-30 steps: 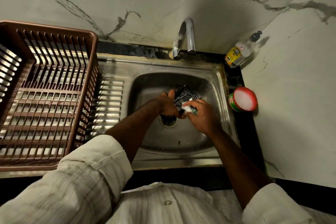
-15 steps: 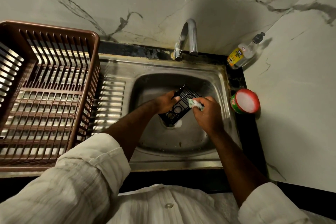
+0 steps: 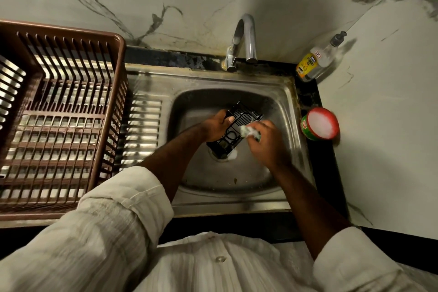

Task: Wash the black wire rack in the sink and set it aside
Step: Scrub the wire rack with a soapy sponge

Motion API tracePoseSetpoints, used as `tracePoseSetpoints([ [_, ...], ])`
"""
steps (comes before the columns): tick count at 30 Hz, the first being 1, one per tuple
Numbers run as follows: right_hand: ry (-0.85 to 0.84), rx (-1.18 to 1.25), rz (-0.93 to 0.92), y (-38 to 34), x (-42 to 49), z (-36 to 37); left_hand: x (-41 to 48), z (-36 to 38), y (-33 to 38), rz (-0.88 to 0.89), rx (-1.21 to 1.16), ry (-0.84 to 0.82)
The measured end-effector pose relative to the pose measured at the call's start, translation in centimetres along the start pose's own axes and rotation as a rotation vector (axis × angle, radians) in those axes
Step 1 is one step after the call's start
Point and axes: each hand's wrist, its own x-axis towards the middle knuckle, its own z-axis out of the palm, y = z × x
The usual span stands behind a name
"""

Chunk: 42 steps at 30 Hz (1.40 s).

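Left hand [image 3: 216,125] grips black wire rack [image 3: 233,131]; right hand [image 3: 266,142] pinches soapy sponge [image 3: 248,131] against rack.

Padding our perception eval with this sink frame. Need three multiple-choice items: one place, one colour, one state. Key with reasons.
1. Where does the brown basket stand relative to the sink basin?
A. to its left, on the drainboard
B. to its right
C. inside it

2. What colour is the label on the pump bottle?
A. blue
B. yellow
C. purple

3. What is the left hand doing?
A. resting open on the counter
B. turning the tap
C. gripping the black wire rack

Key:
1 A: the basket covers the ribbed drainboard left of the basin.
2 B: the label on the bottle in the back right corner is yellow.
3 C: it clasps the rack's edge inside the basin, while the right hand holds a scrubber to it.
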Motion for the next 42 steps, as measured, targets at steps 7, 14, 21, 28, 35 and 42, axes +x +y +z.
tracePoseSetpoints([
  [7, -0.048, 0.004, -0.022, 0.0, 0.4, -0.4, 0.3, -0.1, 0.1, -0.011, -0.019, -0.010],
  [14, -0.182, 0.036, -0.096, -2.4, -3.3, 2.0, 0.4, 0.0, 0.2, -0.010, -0.006, 0.001],
  [21, -0.031, -0.001, 0.043, -0.7, -0.7, -0.5, 0.6, 0.1, 0.2, -0.016, 0.011, -0.006],
  [28, -0.189, 0.037, -0.074, -1.2, -2.4, 0.4, 0.3, 0.1, -0.1, 0.006, -0.021, 0.006],
  [35, -0.055, 0.011, -0.012, -0.4, -1.5, -0.3, -0.8, 0.8, -0.4, 0.006, -0.312, -0.022],
  [42, 0.097, -0.029, 0.077, 0.6, 0.6, -1.9, -1.4, 1.7, -0.9, 0.011, -0.439, 0.023],
])
